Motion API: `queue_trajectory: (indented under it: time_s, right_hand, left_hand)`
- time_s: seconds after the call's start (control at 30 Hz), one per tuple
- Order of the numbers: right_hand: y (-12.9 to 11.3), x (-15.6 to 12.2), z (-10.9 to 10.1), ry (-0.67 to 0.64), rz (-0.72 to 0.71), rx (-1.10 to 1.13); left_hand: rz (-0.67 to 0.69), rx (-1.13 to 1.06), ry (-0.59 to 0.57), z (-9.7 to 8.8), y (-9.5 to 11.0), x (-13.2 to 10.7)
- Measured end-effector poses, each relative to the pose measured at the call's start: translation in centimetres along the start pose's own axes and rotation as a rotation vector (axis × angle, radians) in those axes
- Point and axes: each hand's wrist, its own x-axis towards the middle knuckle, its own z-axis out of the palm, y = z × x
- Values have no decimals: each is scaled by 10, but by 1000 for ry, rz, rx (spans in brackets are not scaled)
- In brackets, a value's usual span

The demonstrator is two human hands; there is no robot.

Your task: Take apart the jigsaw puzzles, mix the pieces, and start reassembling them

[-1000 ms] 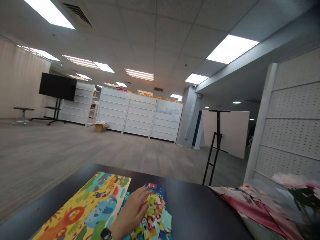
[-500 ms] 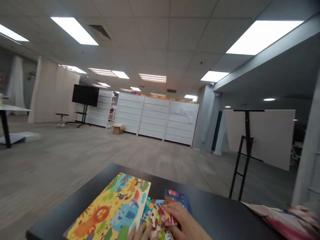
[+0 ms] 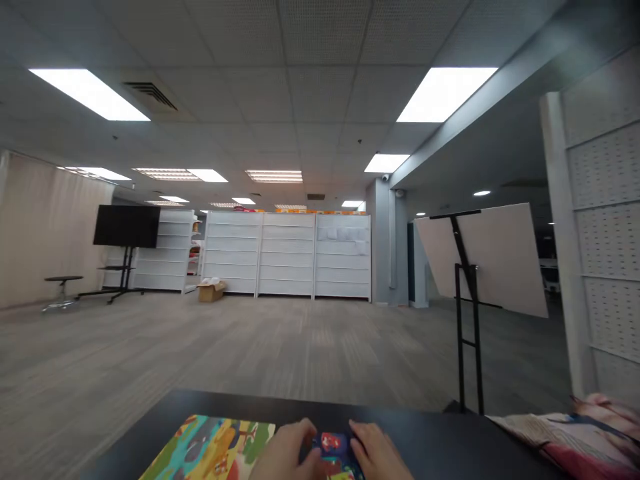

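Note:
At the bottom edge of the head view, both hands rest on a black table (image 3: pixel 430 437). My left hand (image 3: pixel 286 455) lies beside a colourful animal puzzle board (image 3: pixel 210 448), fingers curved toward a blue puzzle tray (image 3: pixel 334 445). My right hand (image 3: pixel 377 452) lies on the tray's right side, fingers laid together and pointing forward. Only the fingers and knuckles of each hand show; palms and anything beneath them are cut off by the frame. The tray sits between the two hands, with a red figure printed on it.
A pink and white patterned wrap (image 3: pixel 575 433) lies on the table's right end. Beyond the table stand a black easel with a white board (image 3: pixel 480 267), a perforated white panel (image 3: pixel 600 233), white shelving (image 3: pixel 287 255), a black screen (image 3: pixel 127 227) and a cardboard box (image 3: pixel 211 291).
The camera has tilted upward, so less of the table shows. One second ago only my left hand lay on the loose pieces; now both hands frame the blue tray.

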Motion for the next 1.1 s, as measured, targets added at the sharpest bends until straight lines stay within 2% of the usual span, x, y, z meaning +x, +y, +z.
queue_trajectory:
  time_s: [0.1,0.2,0.27,0.4,0.53,0.63,0.7,0.8,0.87,0.93,1.0,1.1]
  right_hand:
    - [-15,-4,7,-37,33,-162]
    - [-31,-9,3,20,66,-175]
    - [-38,-11,-4,54,67,-108]
    - [-43,-12,-14,61,23,50]
    - [-42,-14,-23,91,-9,141]
    - [-38,-16,-29,117,18,168]
    - [-36,-17,-31,123,32,174]
    - [-34,-18,-30,132,44,195]
    - [-32,-18,-28,149,51,225]
    - [-28,-17,-26,184,65,262]
    - [-25,-15,-25,234,95,301]
    - [-21,-12,-23,295,143,366]
  left_hand:
    - [-3,-18,-28,25,7,31]
    - [-12,-49,-51,47,2,36]
    - [1,-79,-38,53,-3,34]
    - [69,-177,31,50,-5,34]
    - [171,-319,165,44,-2,39]
    - [163,-399,281,36,-7,41]
    - [134,-442,304,30,-13,38]
    - [137,-459,177,21,-16,26]
    - [177,-419,61,18,-13,16]
    - [223,-360,-6,19,-8,9]
    - [228,-312,-14,23,-6,8]
    - [144,-254,16,34,-14,14]
